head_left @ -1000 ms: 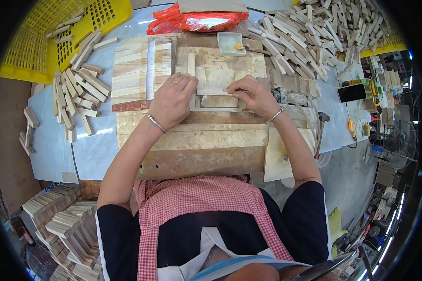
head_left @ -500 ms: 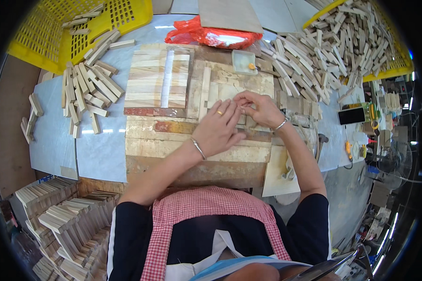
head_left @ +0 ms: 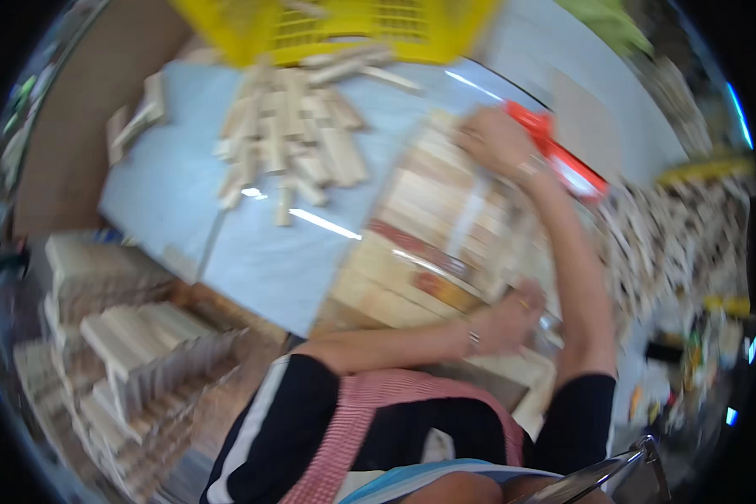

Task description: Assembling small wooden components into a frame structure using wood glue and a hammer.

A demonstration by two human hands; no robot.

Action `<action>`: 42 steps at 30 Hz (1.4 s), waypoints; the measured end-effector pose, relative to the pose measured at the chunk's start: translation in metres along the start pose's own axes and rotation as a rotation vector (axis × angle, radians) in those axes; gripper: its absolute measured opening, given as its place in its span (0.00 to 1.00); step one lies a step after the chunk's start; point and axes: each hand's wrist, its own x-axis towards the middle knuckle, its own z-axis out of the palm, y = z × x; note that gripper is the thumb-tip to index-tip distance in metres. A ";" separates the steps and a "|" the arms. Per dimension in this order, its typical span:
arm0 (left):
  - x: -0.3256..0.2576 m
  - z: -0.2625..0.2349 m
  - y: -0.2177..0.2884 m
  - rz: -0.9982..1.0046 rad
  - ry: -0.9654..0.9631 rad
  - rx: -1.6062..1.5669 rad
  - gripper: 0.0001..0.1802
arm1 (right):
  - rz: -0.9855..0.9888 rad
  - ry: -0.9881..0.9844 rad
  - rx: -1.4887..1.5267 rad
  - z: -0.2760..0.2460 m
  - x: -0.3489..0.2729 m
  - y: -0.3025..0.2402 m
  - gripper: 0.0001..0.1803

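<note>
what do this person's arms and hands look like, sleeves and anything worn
Both the left hand and right hand are gloveless, each with a slim silvery bracelet at the wrist. The forearms are bare below short, dark sleeves; a broad white stripe runs along the left one. Motion blur hides finer detail.

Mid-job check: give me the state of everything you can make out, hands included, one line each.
Wood strips: laid side by side
Left hand: blurred, grip unclear
Right hand: at the strips' far side, grip unclear
Yellow basket: open, some sticks inside
Loose sticks: heaped before the basket
Lower-left sticks: stacked in tiers
Far-right sticks: piled loosely, blurred
</note>
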 end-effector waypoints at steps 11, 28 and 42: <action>0.002 -0.009 -0.009 0.070 -0.019 0.229 0.40 | -0.259 0.752 0.020 -0.033 -0.047 0.011 0.21; 0.007 -0.027 0.017 0.124 -0.097 0.439 0.40 | 0.555 0.559 -0.108 0.081 -0.269 0.100 0.21; 0.013 -0.021 0.027 0.173 -0.175 0.626 0.36 | 0.693 0.296 -0.057 0.056 -0.265 0.094 0.16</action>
